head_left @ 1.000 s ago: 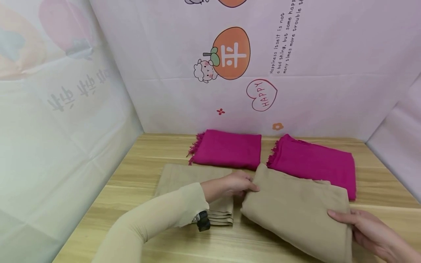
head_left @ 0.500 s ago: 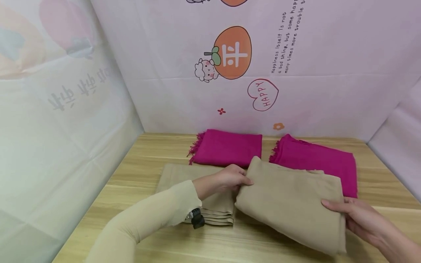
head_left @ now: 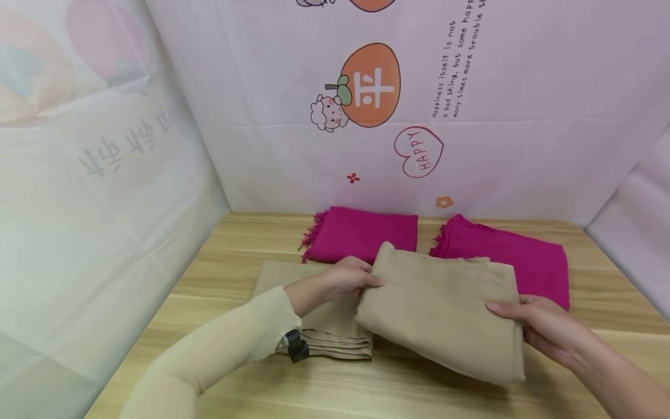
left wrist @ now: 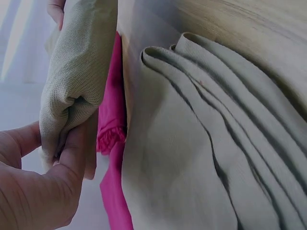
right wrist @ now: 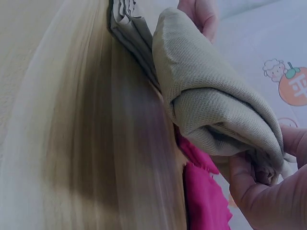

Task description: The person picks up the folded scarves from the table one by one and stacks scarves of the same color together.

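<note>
A folded beige cloth [head_left: 439,314] is held up off the table between both hands, its near edge hanging lower. My left hand [head_left: 349,278] pinches its left side, thumb on top. On the opposite side my right hand [head_left: 549,326] grips the edge, its thumb lying across the upper face. The right wrist view shows the thick rolled layers of this cloth [right wrist: 216,105] at the right fingers. Partly under the left forearm lies a second folded beige cloth [head_left: 335,326], its stacked layers [left wrist: 192,124] plain in the left wrist view.
Two folded magenta shawls with fringes lie at the back of the wooden table [head_left: 209,279]: one shawl [head_left: 371,233] in the middle, the other shawl [head_left: 539,262] to the right. The raised cloth overlaps both in view. Printed white sheeting [head_left: 282,163] walls the back and sides.
Both hands have carried the beige cloth leftward and slightly away from me, toward the second beige cloth, and it now overlaps that one in view. The magenta shawls stay put.
</note>
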The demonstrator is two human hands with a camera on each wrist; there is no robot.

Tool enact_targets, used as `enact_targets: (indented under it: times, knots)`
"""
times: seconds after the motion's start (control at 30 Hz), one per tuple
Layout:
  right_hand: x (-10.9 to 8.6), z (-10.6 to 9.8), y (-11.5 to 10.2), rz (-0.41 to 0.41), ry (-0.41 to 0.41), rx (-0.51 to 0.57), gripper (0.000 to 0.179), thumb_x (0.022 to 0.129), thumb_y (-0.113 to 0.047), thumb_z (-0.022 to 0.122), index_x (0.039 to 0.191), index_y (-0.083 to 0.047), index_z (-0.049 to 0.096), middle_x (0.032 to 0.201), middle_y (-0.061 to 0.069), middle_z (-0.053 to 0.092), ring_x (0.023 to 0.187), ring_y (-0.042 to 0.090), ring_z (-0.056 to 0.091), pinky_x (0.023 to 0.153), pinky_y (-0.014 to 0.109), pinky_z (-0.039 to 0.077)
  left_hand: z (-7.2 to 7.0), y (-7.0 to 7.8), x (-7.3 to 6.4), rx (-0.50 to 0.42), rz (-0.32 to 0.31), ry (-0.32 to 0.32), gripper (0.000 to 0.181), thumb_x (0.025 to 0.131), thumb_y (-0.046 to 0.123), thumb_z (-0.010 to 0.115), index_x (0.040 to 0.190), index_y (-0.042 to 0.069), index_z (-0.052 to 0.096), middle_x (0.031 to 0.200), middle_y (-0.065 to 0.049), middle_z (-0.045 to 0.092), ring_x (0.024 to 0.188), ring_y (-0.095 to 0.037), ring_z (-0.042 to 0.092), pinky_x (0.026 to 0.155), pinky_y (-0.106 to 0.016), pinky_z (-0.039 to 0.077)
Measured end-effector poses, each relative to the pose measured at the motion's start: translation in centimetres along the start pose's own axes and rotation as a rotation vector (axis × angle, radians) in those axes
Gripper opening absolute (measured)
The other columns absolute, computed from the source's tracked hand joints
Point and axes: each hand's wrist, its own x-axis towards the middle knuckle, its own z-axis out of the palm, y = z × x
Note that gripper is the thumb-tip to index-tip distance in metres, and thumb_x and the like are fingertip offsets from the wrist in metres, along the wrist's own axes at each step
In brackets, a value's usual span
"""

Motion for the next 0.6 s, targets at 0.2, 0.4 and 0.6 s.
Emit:
enact_targets:
  times: [0.2, 0.4, 0.6]
  knots:
    - [0.9, 1.4, -0.9, -0.01, 0.026, -0.049, 0.015, 0.1, -0.016, 0.056, 0.109, -0.006, 0.063, 0.1, 0.0, 0.069, 0.092, 0.015, 0.067, 0.081, 0.033, 0.054, -1.5, 0.0, -0.9, -0.025, 0.001, 0.002, 0.021, 0.091, 0.005, 0.066, 0.105, -0.011, 0.067, 0.08, -0.005, 0.064, 0.07, -0.012, 0.059, 0.059, -0.023, 0.049]
    - [1.8, 3.0, -1.8, -0.029, 0.035, -0.052, 0.019, 0.098, -0.017, 0.06, 0.111, -0.003, 0.06, 0.099, 0.0, 0.068, 0.091, 0.015, 0.067, 0.08, 0.032, 0.055, -3.1, 0.0, -2.0, -0.088, -0.001, 0.011, 0.027, 0.093, 0.004, 0.064, 0.114, -0.012, 0.063, 0.079, -0.006, 0.064, 0.074, -0.012, 0.061, 0.069, -0.029, 0.055]
    - [2.6, 4.8, -2.4, -0.034, 0.035, -0.049, 0.024, 0.096, -0.019, 0.063, 0.112, -0.002, 0.06, 0.098, 0.001, 0.069, 0.09, 0.016, 0.067, 0.08, 0.033, 0.054, -4.8, -0.5, -2.8, -0.103, 0.012, 0.021, 0.028, 0.093, 0.004, 0.064, 0.115, -0.012, 0.062, 0.073, -0.003, 0.061, 0.071, -0.011, 0.059, 0.073, -0.032, 0.056]
